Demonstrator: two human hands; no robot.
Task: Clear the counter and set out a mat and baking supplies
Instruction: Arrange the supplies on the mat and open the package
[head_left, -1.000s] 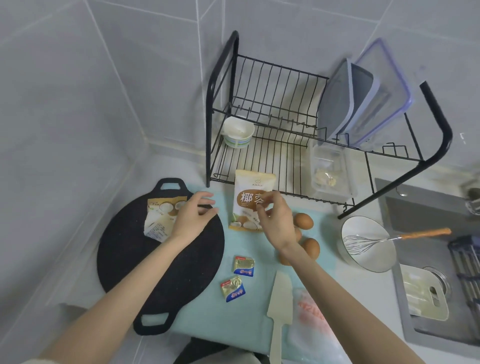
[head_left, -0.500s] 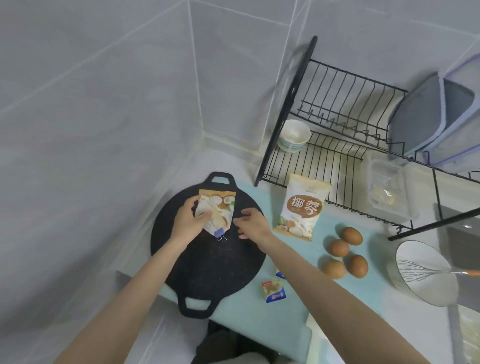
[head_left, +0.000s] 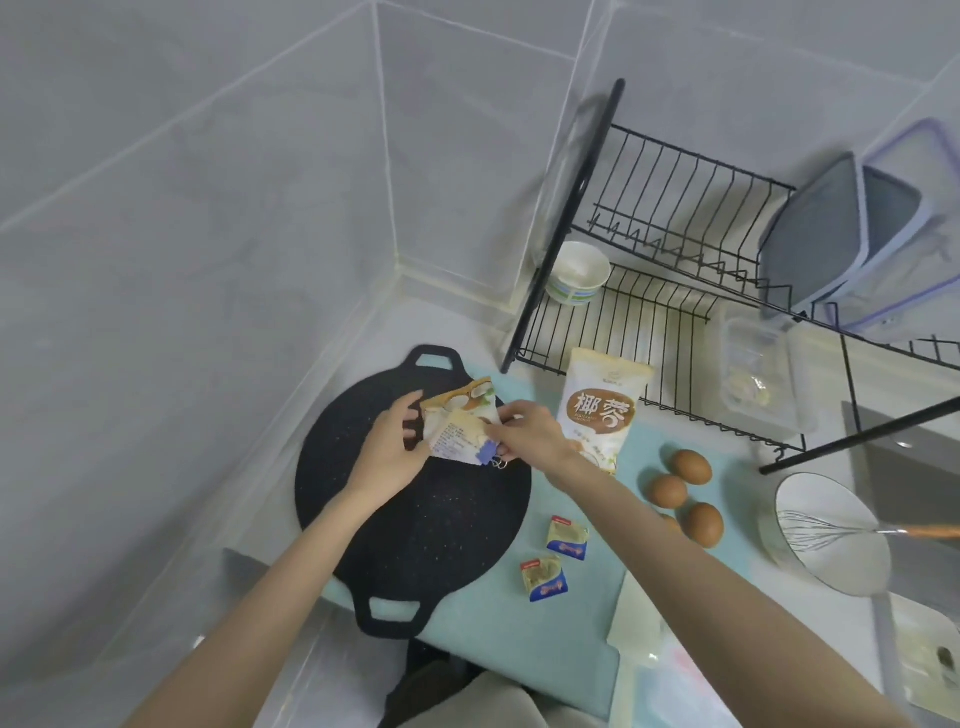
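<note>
A folded, clipped coconut packet (head_left: 457, 423) is held over the black round griddle pan (head_left: 415, 519). My left hand (head_left: 389, 452) grips its left side. My right hand (head_left: 530, 434) pinches its right side by the blue binder clip (head_left: 488, 454). The pan lies on a light blue mat (head_left: 493, 639). A full coconut bag (head_left: 602, 410) lies on the mat to the right, with several brown eggs (head_left: 685, 493) and two small butter packets (head_left: 553, 558) nearby.
A black dish rack (head_left: 675, 291) at the back holds a small bowl (head_left: 579, 273), lids and a clear container (head_left: 761, 374). A white bowl with a whisk (head_left: 826, 535) stands right, a spatula (head_left: 631, 623) lower right. Tiled walls close off the left side.
The camera has swung left. My right hand left the full bag and joined my left on the clipped packet, which has been lifted off the pan.
</note>
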